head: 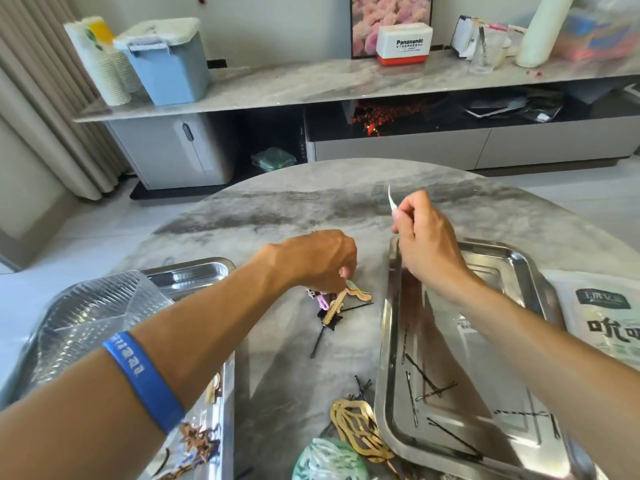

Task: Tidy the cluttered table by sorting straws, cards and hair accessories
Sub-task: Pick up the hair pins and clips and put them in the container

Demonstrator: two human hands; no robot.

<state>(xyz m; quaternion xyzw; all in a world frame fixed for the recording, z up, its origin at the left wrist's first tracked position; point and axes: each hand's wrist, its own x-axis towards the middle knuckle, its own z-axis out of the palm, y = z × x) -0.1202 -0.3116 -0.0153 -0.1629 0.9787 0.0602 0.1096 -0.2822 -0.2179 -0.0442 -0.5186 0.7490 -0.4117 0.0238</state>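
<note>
Over mid-worktop (pixel 277 209), left hand (pixel 311 261) pinches a half-hidden hair clip (pixel 334 303); right hand (pixel 426 237) pinches a white strip (pixel 391 199) above the bobby-pin tray (pixel 388 341).

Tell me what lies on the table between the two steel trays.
The head view shows a small heap of hair clips under the left hand, loose bobby pins, a gold leaf-shaped clip and a mint scrunchie between left tray and right tray.

You are looking at two steel trays (pixel 388 341), one left and one right, lying on the marble table (pixel 311 202). About six black bobby pins (pixel 420 374) are lying in the right tray. Two hands are showing. One gold hair clip (pixel 360 431) is sitting near.
</note>
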